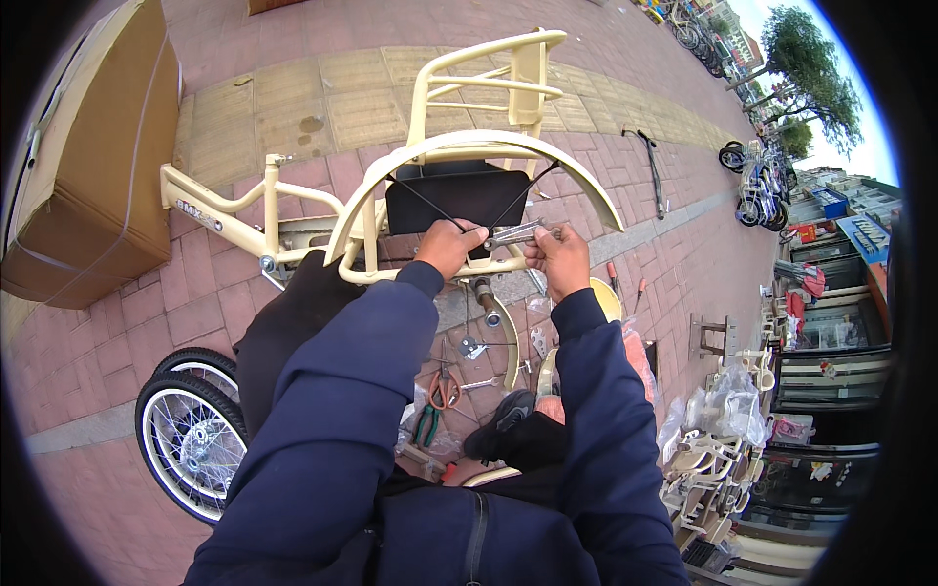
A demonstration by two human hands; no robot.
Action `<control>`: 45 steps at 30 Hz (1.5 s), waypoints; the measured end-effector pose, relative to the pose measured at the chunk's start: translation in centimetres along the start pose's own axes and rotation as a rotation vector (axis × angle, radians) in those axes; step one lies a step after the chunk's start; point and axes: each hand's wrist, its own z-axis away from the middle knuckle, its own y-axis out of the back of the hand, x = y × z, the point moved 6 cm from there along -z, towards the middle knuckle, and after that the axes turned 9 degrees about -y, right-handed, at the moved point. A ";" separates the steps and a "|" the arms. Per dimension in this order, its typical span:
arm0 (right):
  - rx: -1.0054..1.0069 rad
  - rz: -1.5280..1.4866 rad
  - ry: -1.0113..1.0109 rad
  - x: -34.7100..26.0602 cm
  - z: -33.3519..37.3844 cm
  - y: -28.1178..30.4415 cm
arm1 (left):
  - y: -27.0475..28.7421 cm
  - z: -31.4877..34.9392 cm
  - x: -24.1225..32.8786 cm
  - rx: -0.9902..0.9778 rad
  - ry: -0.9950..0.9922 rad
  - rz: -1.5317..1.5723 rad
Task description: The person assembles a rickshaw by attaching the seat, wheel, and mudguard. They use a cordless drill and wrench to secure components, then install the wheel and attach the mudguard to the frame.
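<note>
A cream bicycle frame lies on its side in front of me, with a curved cream fender arching over its rear end. Thin black fender stays run down from the fender toward my fingers. My left hand is closed in a pinch at the lower end of one stay, beside the frame tube. Close by on the right, my right hand pinches a slim silver metal tool whose other end reaches my left thumb. Its exact kind is hard to make out. Behind them sits a black panel.
A large cardboard box stands at the left. Two spoked wheels lie below it. Pliers, a wrench and small parts are scattered by my shoe. A black handlebar lies right; cream parts are piled lower right.
</note>
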 end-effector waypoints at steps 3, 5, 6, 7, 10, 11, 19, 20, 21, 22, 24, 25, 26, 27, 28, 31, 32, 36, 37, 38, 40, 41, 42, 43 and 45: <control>-0.018 0.016 0.014 -0.5 -1.3 -0.2 | 0.1 -0.7 0.2 0.050 -0.139 -0.072; 0.013 0.119 -0.071 0.2 -1.7 0.6 | 0.1 -0.8 1.3 0.088 -0.410 -0.287; 0.027 0.171 -0.114 0.9 -1.6 1.2 | -0.2 -0.6 1.5 0.079 -0.516 -0.436; 0.011 0.089 -0.143 1.9 -1.1 1.5 | -0.2 -0.7 1.4 0.101 -0.540 -0.403; -0.027 0.021 -0.270 5.9 1.1 1.7 | -0.1 -0.9 0.5 0.090 -0.498 -0.388; -0.050 0.018 -0.239 6.9 1.7 1.2 | -0.1 -1.0 0.3 0.075 -0.465 -0.363; -0.101 -0.109 -0.070 10.1 4.9 -2.4 | 0.5 -0.7 1.9 0.035 -0.391 -0.352; -0.104 -0.061 -0.036 9.3 4.6 -1.8 | 0.7 -0.8 1.9 0.035 -0.341 -0.330; -0.107 -0.011 -0.004 8.3 4.3 -0.9 | 0.9 -0.9 2.1 0.027 -0.327 -0.332; -0.077 0.057 -0.007 7.5 4.1 0.2 | 0.9 -1.0 2.4 0.030 -0.354 -0.343; -0.072 0.326 0.026 5.3 3.1 1.6 | 0.8 -0.9 2.3 0.042 -0.305 -0.248; -0.089 0.418 0.151 3.7 2.9 1.6 | 0.9 -1.0 1.8 0.053 -0.231 -0.145; -0.089 0.505 0.248 2.0 2.6 1.7 | 1.0 -1.1 1.6 0.070 -0.198 -0.055; -0.073 0.623 0.263 0.9 2.1 1.6 | 1.0 -1.1 1.5 0.060 -0.196 -0.101; -0.076 0.710 0.291 -0.4 1.6 1.4 | 1.0 -1.1 1.7 0.043 -0.241 -0.148; -0.105 0.971 0.361 -3.8 0.5 0.7 | 0.6 -1.2 1.5 -0.034 -0.301 -0.311; -0.121 1.024 0.368 -4.6 0.1 0.4 | 0.6 -1.2 1.7 -0.004 -0.357 -0.269; -0.219 1.111 0.283 -6.2 -1.2 -0.3 | 0.7 -1.1 1.6 0.056 -0.382 -0.138; -0.244 1.109 0.316 -6.4 -1.3 -0.6 | 0.8 -1.0 1.4 0.058 -0.353 -0.111; -0.247 1.127 0.320 -6.5 -1.5 -0.7 | 0.7 -1.0 1.5 0.031 -0.345 -0.168; -0.246 1.164 0.335 -6.5 -1.6 -0.9 | 0.6 -0.9 1.8 -0.017 -0.352 -0.303; -0.223 1.159 0.334 -6.3 -1.5 -0.8 | 0.6 -0.9 2.0 -0.019 -0.344 -0.301; -0.195 1.153 0.344 -5.9 -1.1 -0.8 | 0.7 -0.9 2.2 -0.020 -0.336 -0.299; -0.167 1.147 0.355 -5.4 -0.7 -0.8 | 0.8 -1.0 2.3 -0.021 -0.329 -0.297; -0.075 1.129 0.335 -3.9 0.3 -0.5 | 1.0 -1.1 2.6 -0.009 -0.314 -0.255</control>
